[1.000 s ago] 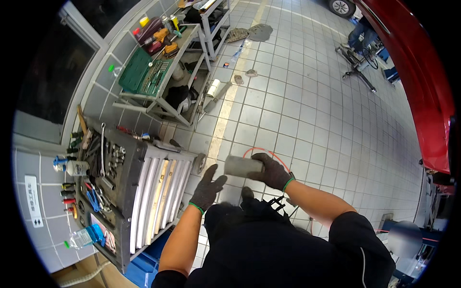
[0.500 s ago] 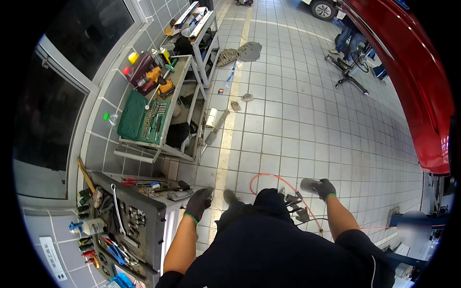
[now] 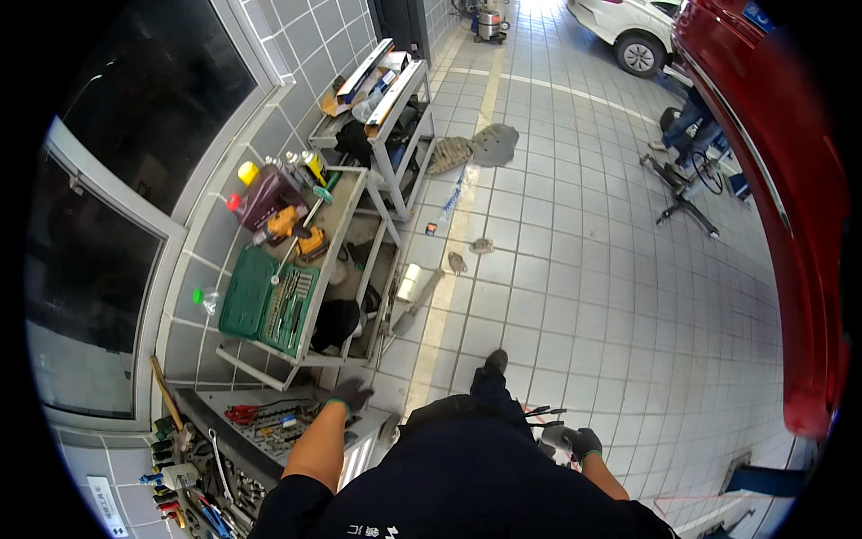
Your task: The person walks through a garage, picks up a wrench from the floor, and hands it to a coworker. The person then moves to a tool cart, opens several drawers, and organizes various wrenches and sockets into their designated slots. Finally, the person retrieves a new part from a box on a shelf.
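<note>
Workshop bay, pale tiled floor (image 3: 575, 296). Red car (image 3: 786, 117) along the R edge, white car (image 3: 615, 20) up top. Grey metal cart (image 3: 345, 216) to my L, dark tool chest (image 3: 235, 440) below it. On the cart: green socket case (image 3: 260, 292), lid up, w/ 2 orange power tools (image 3: 312, 244) nr it. My gloved L hand (image 3: 350, 393) is empty, fingers loosely apart, btwn cart & chest. My gloved R hand (image 3: 586, 442) has its fingers on a grey cylinder (image 3: 557, 437), low over the floor.

Cart (image 3: 345, 199): green case (image 3: 241, 296), drills (image 3: 284, 221), jug (image 3: 268, 199), spray cans (image 3: 300, 172) | Floor (image 3: 575, 296): two small parts (image 3: 457, 262), grey mat (image 3: 496, 145), patterned mat (image 3: 452, 154) | Tool chest (image 3: 256, 455): wrench (image 3: 219, 461), blue pliers (image 3: 214, 519)
</note>
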